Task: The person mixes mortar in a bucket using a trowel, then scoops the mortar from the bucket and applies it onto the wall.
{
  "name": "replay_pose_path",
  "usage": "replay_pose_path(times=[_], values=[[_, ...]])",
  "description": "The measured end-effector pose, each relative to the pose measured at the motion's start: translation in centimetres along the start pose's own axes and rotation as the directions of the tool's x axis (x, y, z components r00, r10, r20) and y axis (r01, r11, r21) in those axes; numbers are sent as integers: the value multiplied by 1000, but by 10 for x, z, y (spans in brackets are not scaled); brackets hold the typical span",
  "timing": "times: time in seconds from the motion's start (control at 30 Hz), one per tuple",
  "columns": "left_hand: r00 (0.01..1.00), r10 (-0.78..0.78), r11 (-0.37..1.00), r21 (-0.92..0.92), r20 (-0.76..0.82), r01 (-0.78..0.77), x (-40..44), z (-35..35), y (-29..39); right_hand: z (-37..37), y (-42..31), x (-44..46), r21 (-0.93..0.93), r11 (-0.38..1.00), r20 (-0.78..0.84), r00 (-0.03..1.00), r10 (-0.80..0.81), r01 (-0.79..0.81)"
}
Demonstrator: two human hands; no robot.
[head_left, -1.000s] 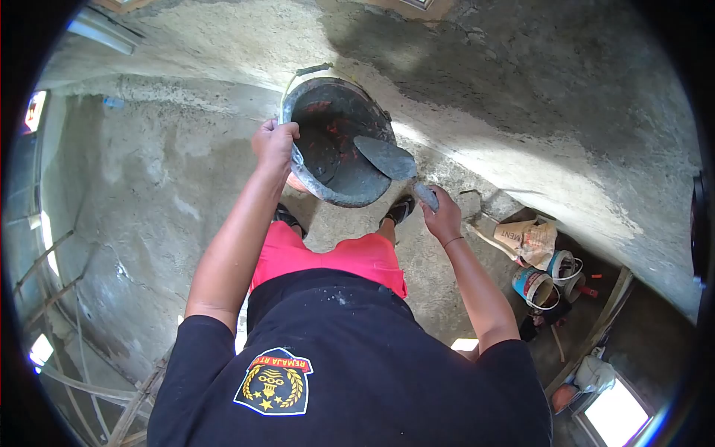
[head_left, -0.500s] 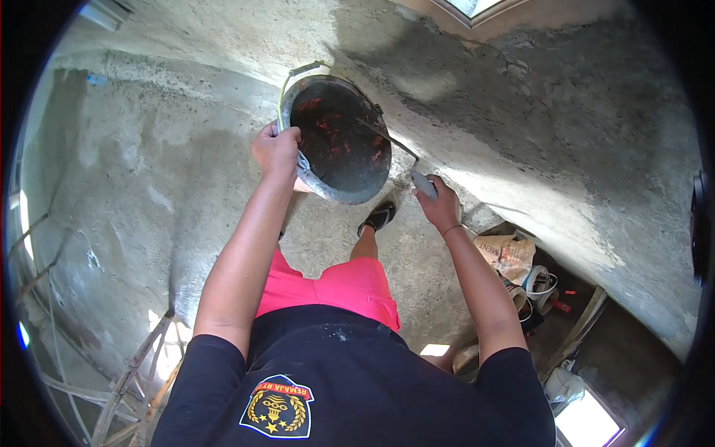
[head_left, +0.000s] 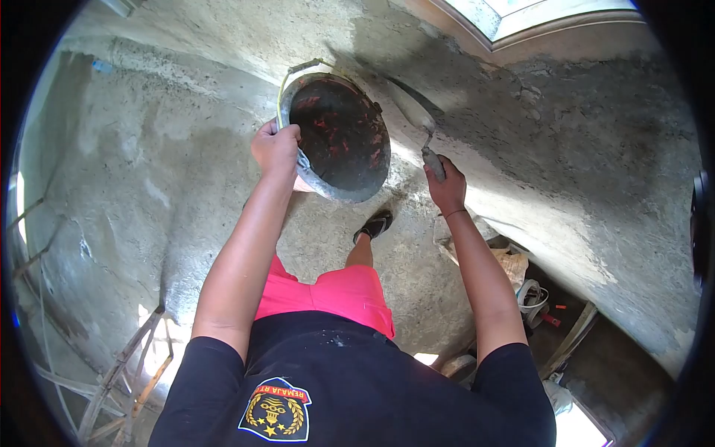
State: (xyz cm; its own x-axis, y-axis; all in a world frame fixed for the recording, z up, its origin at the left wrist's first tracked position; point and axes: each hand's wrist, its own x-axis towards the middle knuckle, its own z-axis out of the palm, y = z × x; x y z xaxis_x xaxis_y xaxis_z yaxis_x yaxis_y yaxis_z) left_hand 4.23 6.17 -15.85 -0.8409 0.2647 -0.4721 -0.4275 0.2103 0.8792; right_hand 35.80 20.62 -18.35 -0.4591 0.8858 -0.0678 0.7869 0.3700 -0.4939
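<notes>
My left hand [head_left: 275,154] is closed on the near-left rim of a grey bucket [head_left: 335,192], which tilts so its mouth faces me. Inside, the bucket is dark with reddish patches; a pale band and a dark handle grip stick out past its far-left rim. My right hand [head_left: 447,186] is wrapped round the grey handle of a trowel [head_left: 433,162]. The trowel's pointed blade lies outside the bucket, to its right, in front of the wall [head_left: 506,134]. Whether the blade touches the wall I cannot tell.
A window [head_left: 536,18] is set in the wall at top right. Past my right arm lie a paper sack [head_left: 514,267] and a white pail [head_left: 530,296]. Wooden poles [head_left: 119,372] stand at lower left. My shoe [head_left: 375,226] is on the concrete floor just below the bucket.
My right hand has moved up and slightly right, bringing the trowel out of the bucket toward the wall. My left hand and the bucket stay nearly in place.
</notes>
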Motion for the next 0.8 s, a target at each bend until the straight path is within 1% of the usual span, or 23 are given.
replay_pose_path(times=[0.13, 0.23, 0.3, 0.37, 0.43, 0.5, 0.57, 0.63, 0.67, 0.73, 0.77, 0.8], values=[[1000, 8, 999, -33, -10, -9, 4, 2, 3, -4, 4, 9, -23, 1000, 14, 1000, -9, 10], [1000, 25, 999, -31, -14, -26, 6, 1, 5, -5, 7, 16, -63, 998, -23, 999, -28, 26], [999, 17, 999, -42, -27, -18, 6, 1, 6, -6, 11, 22, -58, 998, -6, 1000, 7, -7], [999, 16, 999, -41, -33, -18, 7, 0, 7, -5, 16, 25, -87, 996, -24, 1000, -5, 3], [999, 17, 999, -39, -34, -18, 8, -2, 6, -7, 15, 26, -88, 996, -12, 1000, 23, -24], [1000, 13, 1000, 15, -18, -13, 10, -6, 4, -10, 10, 23, -102, 994, 0, 999, 43, -43], [1000, 14, 1000, 0, -24, -14, 14, -6, -1, -14, 6, 20, -117, 992, 11, 998, 58, -56], [999, 14, 1000, -16, -31, -14, 15, -6, -2, -16, 7, 16, -199, 975, 68, 991, 115, -99], [999, 7, 1000, -2, -36, -7, 16, -6, -3, -18, 7, 12, -203, 974, 67, 991, 113, -97], [999, -1, 1000, 6, -48, 1, 15, -5, 0, -21, 9, 6, -252, 967, 76, 996, 55, -34], [999, 5, 1000, -28, -46, -6, 14, -4, 1, -21, 10, 4, -255, 967, 80, 996, 49, -27], [999, 7, 998, -60, -41, -10, 12, -5, 0, -22, 8, 0, -229, 973, 34, 999, -3, 11]])
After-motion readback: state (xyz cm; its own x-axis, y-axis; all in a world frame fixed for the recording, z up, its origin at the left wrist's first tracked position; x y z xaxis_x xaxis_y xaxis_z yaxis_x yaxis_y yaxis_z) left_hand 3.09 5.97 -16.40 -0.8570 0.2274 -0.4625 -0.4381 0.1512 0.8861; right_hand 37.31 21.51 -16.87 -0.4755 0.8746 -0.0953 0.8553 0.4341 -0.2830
